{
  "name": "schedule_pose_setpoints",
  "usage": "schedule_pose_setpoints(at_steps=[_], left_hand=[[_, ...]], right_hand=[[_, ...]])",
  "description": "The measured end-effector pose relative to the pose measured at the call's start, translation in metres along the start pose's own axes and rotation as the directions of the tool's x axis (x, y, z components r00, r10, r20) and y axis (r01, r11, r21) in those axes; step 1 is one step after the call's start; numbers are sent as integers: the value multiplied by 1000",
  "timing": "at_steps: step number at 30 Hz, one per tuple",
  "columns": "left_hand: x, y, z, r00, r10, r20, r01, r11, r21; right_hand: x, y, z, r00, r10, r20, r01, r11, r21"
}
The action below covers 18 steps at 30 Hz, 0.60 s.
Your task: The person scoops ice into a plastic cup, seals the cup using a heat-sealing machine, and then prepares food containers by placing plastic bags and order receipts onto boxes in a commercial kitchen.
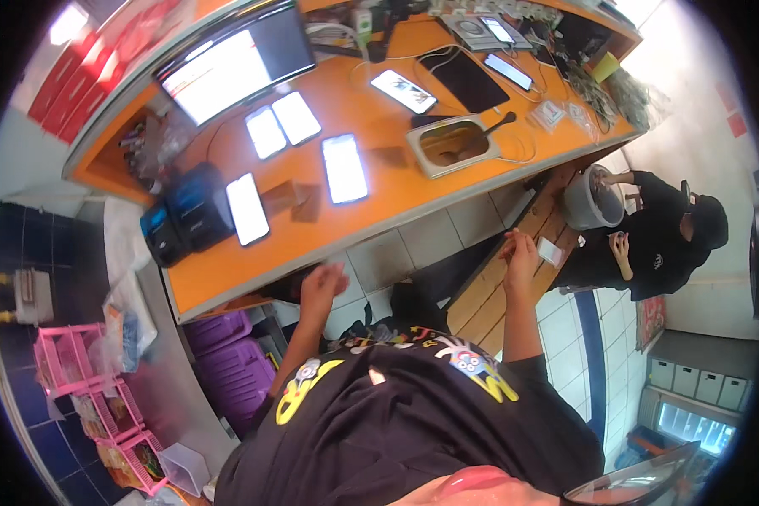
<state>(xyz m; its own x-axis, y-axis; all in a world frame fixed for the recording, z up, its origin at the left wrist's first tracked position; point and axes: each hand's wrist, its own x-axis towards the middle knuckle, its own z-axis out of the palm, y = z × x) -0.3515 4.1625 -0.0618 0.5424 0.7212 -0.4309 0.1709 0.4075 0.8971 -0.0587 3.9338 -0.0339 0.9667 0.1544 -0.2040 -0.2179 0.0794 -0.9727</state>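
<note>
My left hand [324,283] is raised just off the front edge of the orange counter [367,221], its fingers loosely curled and blurred. Above the wooden slatted bench [481,310] is my right hand [520,252], fingers bent; whether it pinches something small cannot be told. Phones with lit screens lie on the counter: one [248,209] near the card terminals, one [345,169] nearer the middle, a pair [284,126] below the monitor. A steel food pan [424,158] with brown contents and a dark ladle stands to the right of them.
A monitor [240,69] stands at the back left, dark card terminals [196,205] at the counter's left end. More phones, a black tablet [465,79] and cables lie at the back right. A person in black [658,243] reaches into a grey bucket [591,199]. Purple crates [234,373] stand below.
</note>
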Motion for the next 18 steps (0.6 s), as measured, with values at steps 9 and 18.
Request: schedule_pose_setpoints(at_steps=[9,18], left_hand=[[184,42,128,979,-29,-201,38,998,42],[151,81,140,648,602,-466,-329,773,542]], right_hand=[[189,-30,-48,921,-380,88,384,844,-374],[407,-37,-6,598,-579,555,726,97,-681]])
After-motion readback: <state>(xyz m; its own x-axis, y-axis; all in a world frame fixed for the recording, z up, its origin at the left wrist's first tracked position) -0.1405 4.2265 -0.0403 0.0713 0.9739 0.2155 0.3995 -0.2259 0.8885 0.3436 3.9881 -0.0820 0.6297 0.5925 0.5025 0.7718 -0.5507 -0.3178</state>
